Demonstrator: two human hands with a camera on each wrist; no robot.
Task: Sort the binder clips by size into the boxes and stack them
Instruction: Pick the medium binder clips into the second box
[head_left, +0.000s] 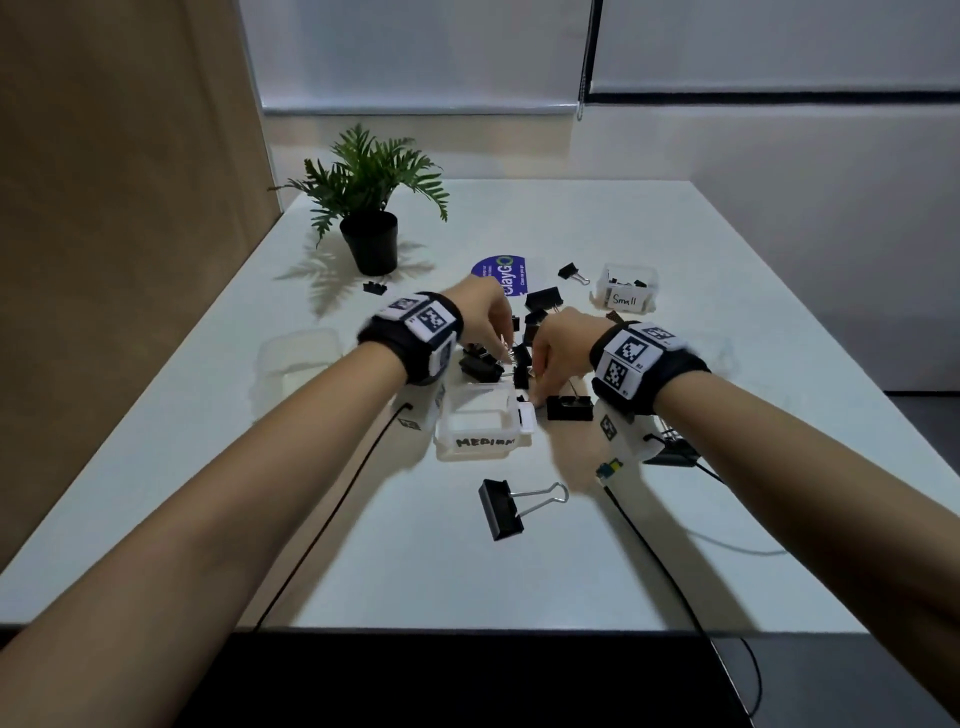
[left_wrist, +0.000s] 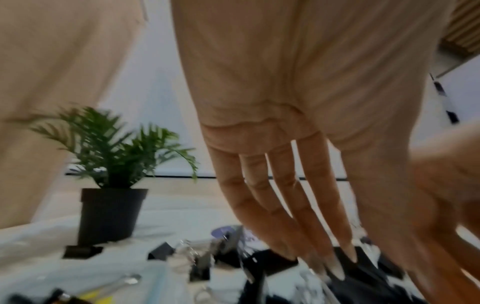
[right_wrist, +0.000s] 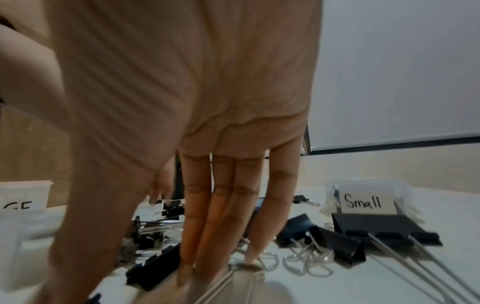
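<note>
Black binder clips of mixed sizes lie in a pile (head_left: 524, 338) at the table's middle. My left hand (head_left: 501, 338) reaches down onto the pile's left side with straight, spread fingers (left_wrist: 314, 230) and the thumb apart. My right hand (head_left: 537, 389) points its straight fingers (right_wrist: 223, 222) down at the pile's near edge, tips on a clip (right_wrist: 155, 265) beside the Medium box (head_left: 483, 441). That box looks empty. The Small box (head_left: 626, 299) at the back right holds small clips. A box labelled with "GE" (right_wrist: 24, 197) stands at the left.
One large clip (head_left: 501, 506) lies alone near the front and another clip (head_left: 569, 408) right of the Medium box. A potted plant (head_left: 371, 228) stands at the back left with a small clip (head_left: 375, 287) beside it. A blue sticker (head_left: 501, 275) lies behind the pile. Cables trail from both wrists.
</note>
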